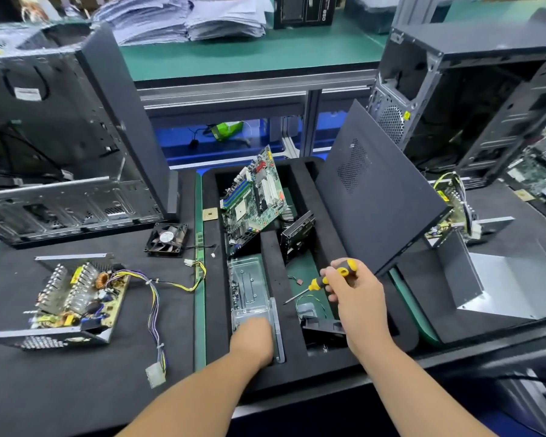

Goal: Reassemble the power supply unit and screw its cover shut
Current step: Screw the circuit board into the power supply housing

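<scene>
Workbench: a dark mat (76, 389) over a green surface, flanked by an open computer case at far left (60, 137) and another at far right (473, 99), with stacked papers (183, 20) behind. Centre: a black foam tray (344, 351) with long compartments running away from the person; a motherboard (252, 197) stands tilted in its far end, and a dark side panel (375, 190) leans against its right edge. Power supply unit (73, 301): open, uncovered, on the mat well left of the tray, circuit board facing up, long axis running roughly left to right, its cable bundle (155, 310) trailing toward the person and ending in a white connector (155, 375). A bent grey metal shell (486, 279), possibly its cover, stands to the right of the tray, so the two parts lie on opposite sides of the hands. A loose fan (167, 239) lies beyond the unit. Left hand (252, 340): reaches into the tray's left compartment onto a clear plastic box (249, 294); its fingers are hidden, so whether it grips cannot be told; it is the nearer hand to the unit. Right hand (356, 294): wrapped round the yellow-and-black handle of a screwdriver (322, 280), shaft pointing down-left over the right compartment, tip toward the unit's side.
</scene>
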